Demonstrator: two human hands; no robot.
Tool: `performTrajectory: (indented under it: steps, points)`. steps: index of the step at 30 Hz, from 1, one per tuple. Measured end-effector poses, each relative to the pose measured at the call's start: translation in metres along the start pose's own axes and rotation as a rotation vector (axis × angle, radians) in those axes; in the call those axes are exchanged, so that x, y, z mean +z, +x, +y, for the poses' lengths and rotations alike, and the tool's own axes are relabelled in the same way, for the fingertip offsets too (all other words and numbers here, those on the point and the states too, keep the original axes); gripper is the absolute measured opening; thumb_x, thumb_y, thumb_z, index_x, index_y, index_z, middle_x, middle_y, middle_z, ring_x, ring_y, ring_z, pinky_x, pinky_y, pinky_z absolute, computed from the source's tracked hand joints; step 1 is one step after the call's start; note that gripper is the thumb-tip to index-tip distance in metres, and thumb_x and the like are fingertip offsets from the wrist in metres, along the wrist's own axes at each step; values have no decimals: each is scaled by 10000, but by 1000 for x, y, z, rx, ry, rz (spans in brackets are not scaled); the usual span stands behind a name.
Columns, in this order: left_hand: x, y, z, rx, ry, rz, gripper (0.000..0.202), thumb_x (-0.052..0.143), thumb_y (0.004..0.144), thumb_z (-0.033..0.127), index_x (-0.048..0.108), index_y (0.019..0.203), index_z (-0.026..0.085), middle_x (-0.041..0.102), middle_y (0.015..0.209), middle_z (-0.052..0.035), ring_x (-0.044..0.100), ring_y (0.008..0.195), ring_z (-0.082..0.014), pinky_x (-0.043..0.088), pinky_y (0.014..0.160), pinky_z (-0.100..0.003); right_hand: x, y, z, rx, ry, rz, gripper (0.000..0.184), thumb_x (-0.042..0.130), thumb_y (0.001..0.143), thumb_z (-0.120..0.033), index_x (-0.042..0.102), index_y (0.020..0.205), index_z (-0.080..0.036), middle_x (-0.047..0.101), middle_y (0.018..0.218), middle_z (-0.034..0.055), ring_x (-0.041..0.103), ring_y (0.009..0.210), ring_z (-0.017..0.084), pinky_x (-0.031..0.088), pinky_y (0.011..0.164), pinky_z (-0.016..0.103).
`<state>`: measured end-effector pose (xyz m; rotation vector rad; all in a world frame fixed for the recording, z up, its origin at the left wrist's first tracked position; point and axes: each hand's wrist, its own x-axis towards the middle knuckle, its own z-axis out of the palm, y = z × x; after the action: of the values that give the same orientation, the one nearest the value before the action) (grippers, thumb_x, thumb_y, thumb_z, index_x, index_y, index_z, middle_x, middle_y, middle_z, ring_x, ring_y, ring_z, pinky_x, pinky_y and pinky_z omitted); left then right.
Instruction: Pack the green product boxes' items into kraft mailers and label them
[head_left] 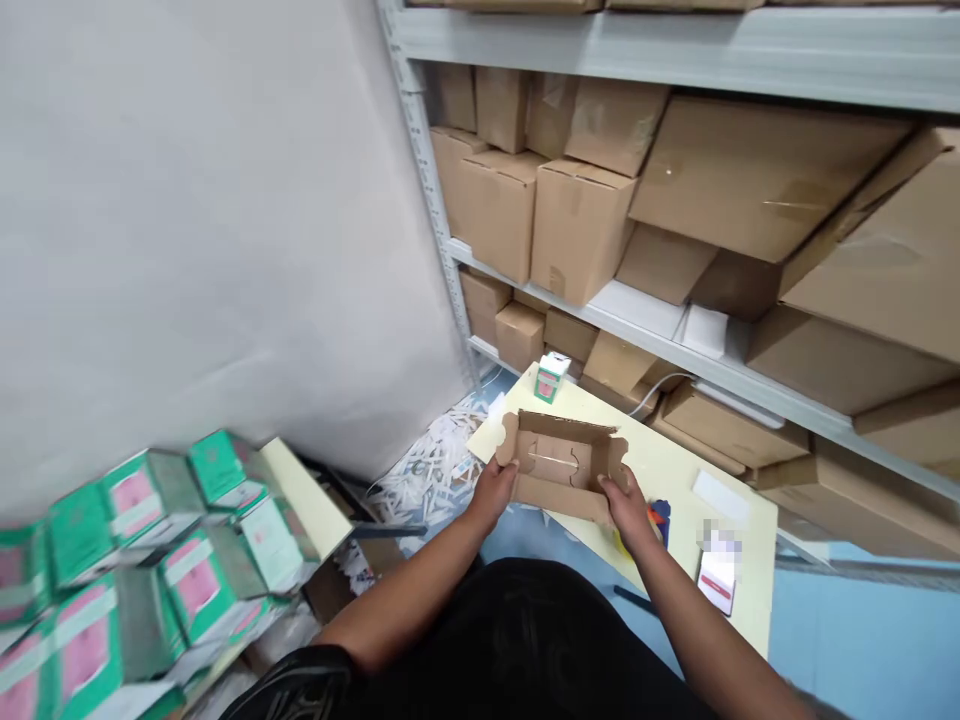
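Between my two hands is a small brown cardboard box [562, 500], its top uncovered and its inside showing a bare bottom with a pale line across it. My left hand [493, 492] grips its left end, fingers partly hidden by the cardboard. At the right end my right hand [627, 508] grips the wall, thumb near the rim. The box is held over the near edge of a pale yellow table [679, 465]. A small green, pink and white box [551, 378] stands upright on the table's far corner.
Several green and pink boxes [199, 575] crowd a second table at left. Paper strips [431, 455] litter the floor. Metal shelves [645, 345] with cardboard cartons [585, 215] rise behind. A phone [718, 580], white paper [721, 495] and a blue-orange object [660, 515] lie on the yellow table.
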<state>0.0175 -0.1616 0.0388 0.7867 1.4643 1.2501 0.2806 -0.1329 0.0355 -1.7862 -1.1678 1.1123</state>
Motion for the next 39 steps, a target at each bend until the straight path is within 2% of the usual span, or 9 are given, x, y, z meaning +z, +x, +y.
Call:
performTrajectory:
  steps: [3,6,13,17,22,25,28,33,39]
  points:
    - [-15,-28,4,34,49,73,475,622,869,458,658,1256,185,746,1184,-96,669,1122,-282,505,973,-381,7,-2,-4,8,49,-148,579,694,761,-507,691,1257,-207,772,1176,73,695,1134,325,554,940,406]
    - [-39,-54,12,37,116,166,441,609,875,431,664,1250,205,750,1123,-69,674,1059,-273,513,928,-370,23,-11,-16,-10,35,-274,465,680,773,-486,756,1107,-171,792,1107,96,723,1062,324,575,864,384]
    - [-108,-116,20,32,32,318,430,584,897,397,635,1279,207,745,1133,-66,674,1071,-265,531,900,-353,74,-49,-58,-168,-113,-418,427,669,761,-485,773,1005,-151,806,1014,102,744,987,320,578,779,350]
    - [-163,-153,17,59,11,378,458,597,903,409,625,1314,207,734,1200,-83,664,1127,-268,523,942,-357,114,-85,-74,-225,-167,-489,407,658,773,-489,767,987,-161,806,1012,102,743,979,318,569,764,345]
    - [-250,-207,7,144,-37,427,475,625,891,435,641,1299,193,691,1309,-108,631,1209,-273,491,1024,-376,174,-146,-85,-248,-209,-543,396,655,774,-495,773,965,-170,805,1016,101,733,1009,328,559,781,351]
    - [-298,-241,3,152,-74,464,465,603,893,470,655,1261,191,702,1277,-107,645,1185,-270,495,1017,-384,209,-185,-93,-300,-203,-570,396,660,766,-498,773,966,-175,805,1007,91,726,1010,322,553,810,354]
    - [-337,-273,4,146,-105,513,453,607,880,502,672,1203,191,727,1212,-98,663,1146,-270,515,980,-374,239,-223,-102,-353,-214,-603,382,657,762,-503,771,936,-183,806,996,85,725,997,322,545,809,352]
    - [-382,-308,6,163,-153,587,498,589,869,592,688,1145,189,739,1175,-96,683,1087,-271,541,913,-355,275,-269,-119,-415,-266,-651,359,645,762,-500,765,902,-192,808,953,84,729,973,324,538,775,336]
    - [-418,-320,-3,121,-158,777,564,551,848,714,691,1017,194,752,1083,-97,696,983,-252,552,830,-337,315,-285,-139,-482,-278,-750,367,645,763,-488,766,907,-173,807,928,96,727,964,318,537,766,330]
